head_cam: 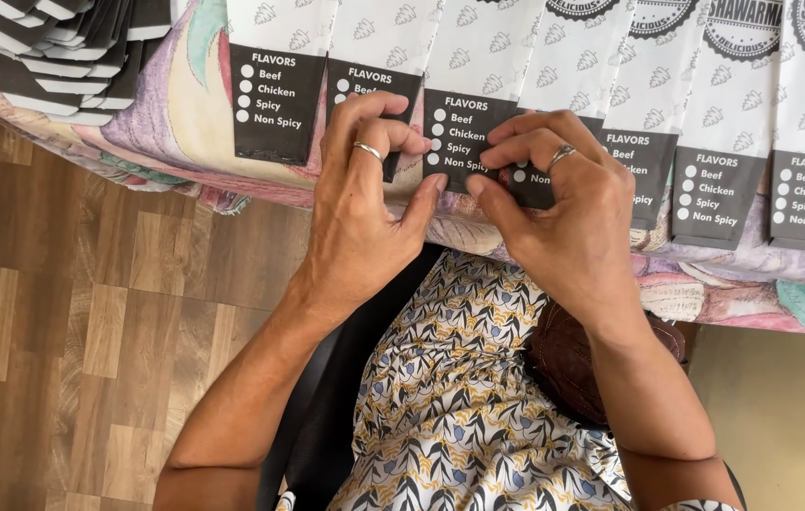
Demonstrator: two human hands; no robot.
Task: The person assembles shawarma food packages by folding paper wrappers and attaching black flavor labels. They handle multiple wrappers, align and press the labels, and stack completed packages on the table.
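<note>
Left hand (364, 213) and right hand (563, 203) both pinched shut on the bottom edge of one paper sleeve (464, 128), white with a dark grey printed panel. Thumbs sit under the edge, fingertips on top; a ring on each hand. The two hands nearly touch at the thumbs, so the grip is centred on that one sleeve.

Just outward on either side, more sleeves of the same kind lie overlapped in a row (734, 142), ends hanging over the table edge, on a patterned cloth (185, 114). Far beyond the left hand, a fanned stack of flat sleeves (52, 57). Below the hands: the person's patterned dress (459, 397), a dark chair edge, wood floor (61, 312) to the left.

To do this well, judged from the grip: keep both pinches level so the fold or crease runs straight across, press with fingertips against thumbs evenly, and avoid dragging the neighbouring sleeves, which overlap closely. Whether the edge is being folded or just aligned, cannot tell.
</note>
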